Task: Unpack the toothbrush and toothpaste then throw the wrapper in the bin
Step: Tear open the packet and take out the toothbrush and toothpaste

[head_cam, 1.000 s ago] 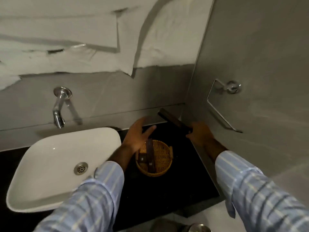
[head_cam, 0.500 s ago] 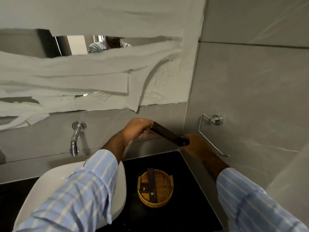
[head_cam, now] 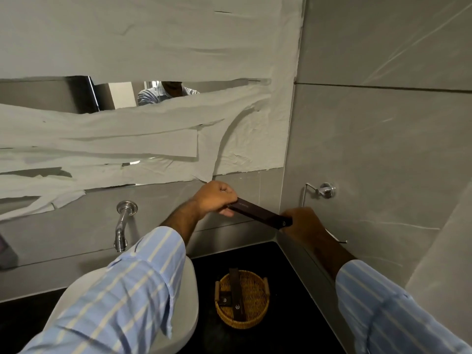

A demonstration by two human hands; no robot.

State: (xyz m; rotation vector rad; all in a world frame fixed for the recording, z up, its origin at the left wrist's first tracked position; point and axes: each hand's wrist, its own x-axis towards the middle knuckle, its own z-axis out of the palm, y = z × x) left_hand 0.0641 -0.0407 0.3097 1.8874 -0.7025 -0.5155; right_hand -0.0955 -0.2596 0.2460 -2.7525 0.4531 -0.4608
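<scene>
Left hand (head_cam: pixel 217 198) now pinching far end of dark carton (head_cam: pixel 260 214), up from basket (head_cam: pixel 258 318); right hand (head_cam: pixel 305 223) clamping near end; opening presumably next.

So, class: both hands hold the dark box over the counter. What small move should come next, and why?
Probably the left hand pulls open the end it pinches: the long dark brown cardboard box looks closed, and the right hand steadies its other end.
</scene>
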